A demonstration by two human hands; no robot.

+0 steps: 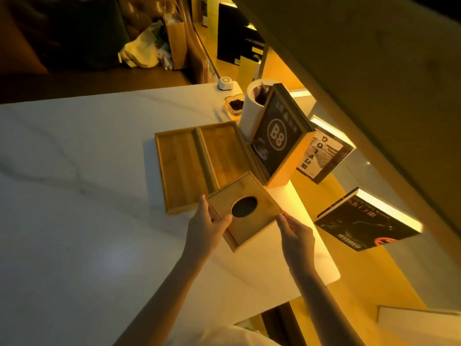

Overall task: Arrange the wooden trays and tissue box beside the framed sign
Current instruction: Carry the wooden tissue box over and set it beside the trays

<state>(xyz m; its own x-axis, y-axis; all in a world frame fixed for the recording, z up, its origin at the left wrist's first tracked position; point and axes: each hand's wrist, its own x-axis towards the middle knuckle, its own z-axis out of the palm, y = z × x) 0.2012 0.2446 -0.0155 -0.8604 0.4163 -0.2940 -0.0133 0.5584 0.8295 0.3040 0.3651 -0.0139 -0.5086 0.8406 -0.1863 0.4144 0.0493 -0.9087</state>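
Note:
A square wooden tissue box with a dark oval hole in its top sits near the table's right edge, partly over the near end of the right tray. My left hand grips its left side, thumb by the hole. My right hand holds its near right corner. Two shallow wooden trays lie side by side behind it, the left tray and the right tray. The framed sign, dark with "B8" in a circle, stands upright just right of the trays.
A white cylinder bin, a glass ashtray and a small white device stand behind the sign on the white marble table. Lit picture panels hang past the table's right edge. Bags lie on a dark seat at the back.

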